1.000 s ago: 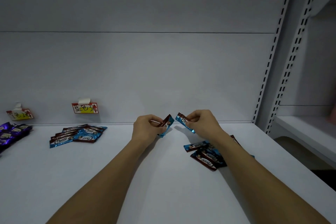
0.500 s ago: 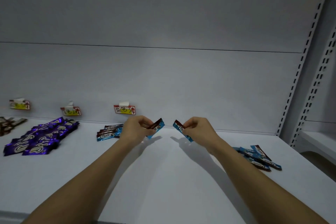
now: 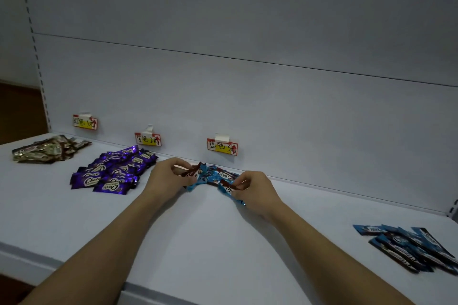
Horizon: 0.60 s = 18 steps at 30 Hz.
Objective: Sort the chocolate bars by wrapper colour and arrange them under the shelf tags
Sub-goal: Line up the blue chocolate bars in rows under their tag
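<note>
L hand (image 3: 168,177) pinches one blue bar (image 3: 195,176); R hand (image 3: 255,190) pinches second blue bar (image 3: 229,189). Both at shelf (image 3: 223,242) rear edge, directly below blue tag (image 3: 222,146), over blue pile (image 3: 221,174) touching back panel. Held bars' long axes angle inward toward pile, which lies between hands; both about equally near. Judgement: next is set-down onto pile. Unsorted blue bars (image 3: 409,246) near R front edge, R arm nearer. Wrappers read "Choco". Tags handwritten, not fully legible.
</note>
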Each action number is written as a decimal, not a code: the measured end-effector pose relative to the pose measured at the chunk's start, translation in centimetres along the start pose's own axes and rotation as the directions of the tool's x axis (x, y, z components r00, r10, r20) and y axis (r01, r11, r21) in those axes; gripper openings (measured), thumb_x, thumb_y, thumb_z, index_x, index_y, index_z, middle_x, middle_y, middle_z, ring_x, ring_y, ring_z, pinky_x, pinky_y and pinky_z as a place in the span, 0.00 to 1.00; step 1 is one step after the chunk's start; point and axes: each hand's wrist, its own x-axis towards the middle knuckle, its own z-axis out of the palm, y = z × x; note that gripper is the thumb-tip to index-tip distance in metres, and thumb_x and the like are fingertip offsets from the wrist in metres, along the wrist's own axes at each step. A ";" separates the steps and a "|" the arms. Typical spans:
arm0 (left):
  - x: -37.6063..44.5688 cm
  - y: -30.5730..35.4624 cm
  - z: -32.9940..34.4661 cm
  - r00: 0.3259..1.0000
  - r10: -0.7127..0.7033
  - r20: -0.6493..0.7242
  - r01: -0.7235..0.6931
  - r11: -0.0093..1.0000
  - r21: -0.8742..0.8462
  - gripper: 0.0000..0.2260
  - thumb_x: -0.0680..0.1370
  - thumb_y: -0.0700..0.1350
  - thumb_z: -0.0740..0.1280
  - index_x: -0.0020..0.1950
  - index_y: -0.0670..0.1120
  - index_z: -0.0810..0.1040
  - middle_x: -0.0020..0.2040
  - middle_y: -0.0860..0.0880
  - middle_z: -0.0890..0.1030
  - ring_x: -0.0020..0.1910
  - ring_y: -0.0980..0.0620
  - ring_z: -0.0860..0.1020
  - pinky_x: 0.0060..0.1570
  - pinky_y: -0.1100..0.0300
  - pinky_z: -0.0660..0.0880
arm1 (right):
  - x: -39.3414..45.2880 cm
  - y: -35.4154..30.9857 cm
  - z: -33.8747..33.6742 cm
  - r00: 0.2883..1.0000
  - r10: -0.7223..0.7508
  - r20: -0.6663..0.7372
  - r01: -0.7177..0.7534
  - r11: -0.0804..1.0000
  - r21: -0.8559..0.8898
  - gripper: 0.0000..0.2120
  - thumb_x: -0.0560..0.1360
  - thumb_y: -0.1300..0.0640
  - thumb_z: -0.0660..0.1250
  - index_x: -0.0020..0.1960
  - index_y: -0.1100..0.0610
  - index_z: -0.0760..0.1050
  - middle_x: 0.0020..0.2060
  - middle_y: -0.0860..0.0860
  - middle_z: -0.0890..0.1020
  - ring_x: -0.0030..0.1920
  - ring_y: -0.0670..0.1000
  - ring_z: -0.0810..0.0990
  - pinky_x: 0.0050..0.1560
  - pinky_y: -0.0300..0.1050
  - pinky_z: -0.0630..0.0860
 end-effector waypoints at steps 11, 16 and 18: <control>1.3 -1.6 0.4 0.986 0.150 0.071 -0.165 0.924 0.344 0.11 0.71 0.44 0.76 0.52 0.49 0.84 0.48 0.52 0.81 0.39 0.58 0.74 0.39 0.68 0.68 | 1.1 -0.2 3.3 0.977 -0.158 -0.144 0.129 0.972 -0.194 0.06 0.75 0.57 0.70 0.50 0.50 0.83 0.44 0.44 0.75 0.43 0.44 0.75 0.36 0.30 0.65; 1.3 -1.9 0.7 0.976 0.208 0.057 -0.212 0.873 0.439 0.11 0.73 0.46 0.74 0.55 0.51 0.83 0.51 0.50 0.79 0.45 0.54 0.72 0.44 0.61 0.67 | 1.3 -0.1 3.7 0.973 -0.186 -0.134 0.140 0.945 -0.296 0.10 0.77 0.53 0.67 0.56 0.51 0.82 0.51 0.48 0.72 0.53 0.46 0.67 0.48 0.37 0.65; 1.3 -2.0 0.8 0.973 0.221 0.065 -0.226 0.862 0.453 0.10 0.74 0.47 0.73 0.55 0.52 0.83 0.51 0.51 0.80 0.45 0.55 0.72 0.44 0.61 0.66 | 1.3 0.0 3.6 0.974 -0.175 -0.146 0.131 0.954 -0.269 0.09 0.78 0.53 0.66 0.56 0.51 0.81 0.50 0.47 0.71 0.52 0.45 0.67 0.44 0.34 0.64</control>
